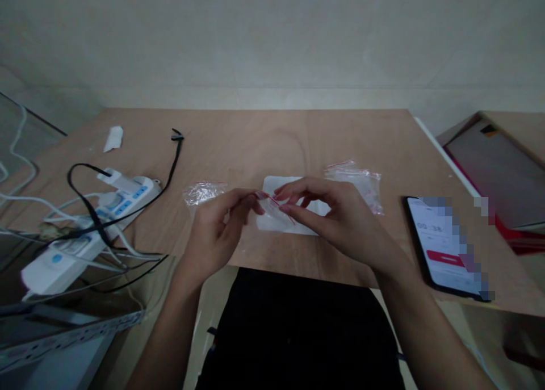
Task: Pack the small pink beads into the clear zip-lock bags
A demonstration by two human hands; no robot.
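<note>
Between my hands is a small clear zip bag [272,208] with a red line along its seal. My left hand [221,225] pinches one corner of it. The thumb and fingers of my right hand [336,214] close on its red-lined edge. Beneath the bag lies a white rectangular sheet [281,183], partly covered by my right hand. A pile of clear plastic bags [206,191] is just beyond my left hand. More red-lined zip bags [361,183] lie behind my right hand, partly hidden by it.
A white power strip [131,200] with tangled black and white cables takes up the left of the wooden table [255,134]. At the right lies a phone [443,248] with its screen lit. A scrap of white paper [113,138] is at the back left. A box [498,168] stands beyond the right edge.
</note>
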